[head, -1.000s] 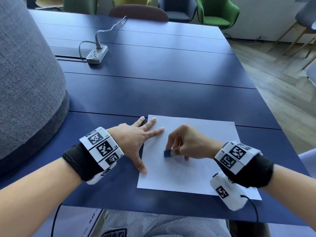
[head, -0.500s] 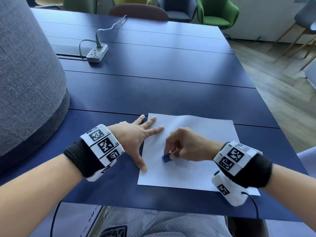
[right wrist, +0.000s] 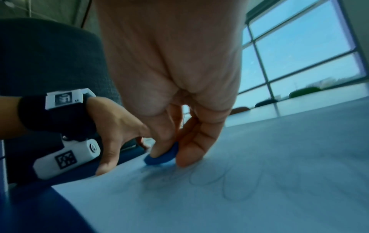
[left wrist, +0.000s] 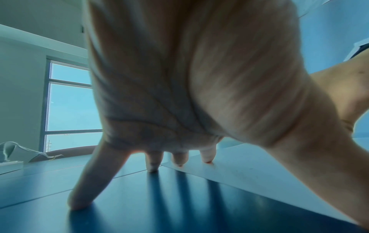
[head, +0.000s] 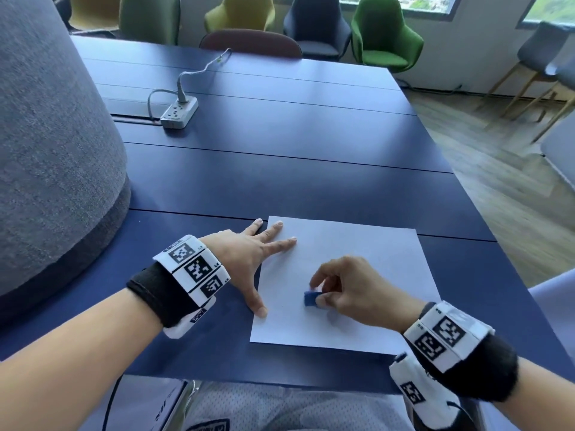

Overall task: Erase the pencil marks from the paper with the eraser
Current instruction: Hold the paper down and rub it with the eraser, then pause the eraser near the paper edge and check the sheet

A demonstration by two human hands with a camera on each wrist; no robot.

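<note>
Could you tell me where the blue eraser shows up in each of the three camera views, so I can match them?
Head: the blue eraser lies low and centre, on the paper, pinched by the right hand.
Left wrist: not in view.
Right wrist: it sits centre-left, between fingertips.
Shared landmark: the left hand, seen at left in the right wrist view, filling its own.

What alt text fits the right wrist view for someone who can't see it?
The right hand pinches a blue eraser against white paper, beside looping pencil marks. The left hand lies at the paper's edge.
</note>
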